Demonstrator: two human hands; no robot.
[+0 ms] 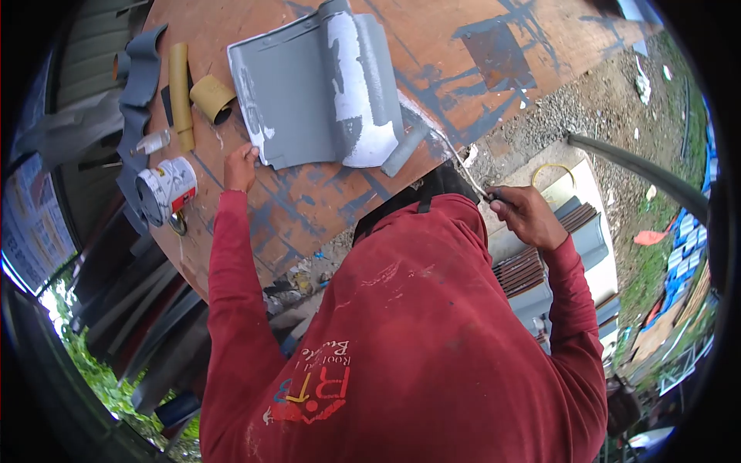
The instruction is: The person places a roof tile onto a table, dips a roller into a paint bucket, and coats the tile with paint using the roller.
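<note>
A grey roof tile [297, 100] with a raised roll on its right side lies on the wooden table. White patches show on the roll and along the left edge. My left hand [241, 168] has its fingers closed at the tile's near left corner. In my right hand [532, 216] is the handle of a paint roller, gripped beyond the table's near edge. The grey roller head [404, 152] rests against the tile's lower right corner, and its bent wire frame runs back to my hand.
The brown table [432, 46] is streaked with grey paint. At left are a paint can [167, 190], a clear bottle [153, 142], a cardboard tube [180, 96], a short tube [210, 98] and a wavy grey piece [139, 77]. Stacked tiles [525, 272] stand at right, near a pole [641, 167].
</note>
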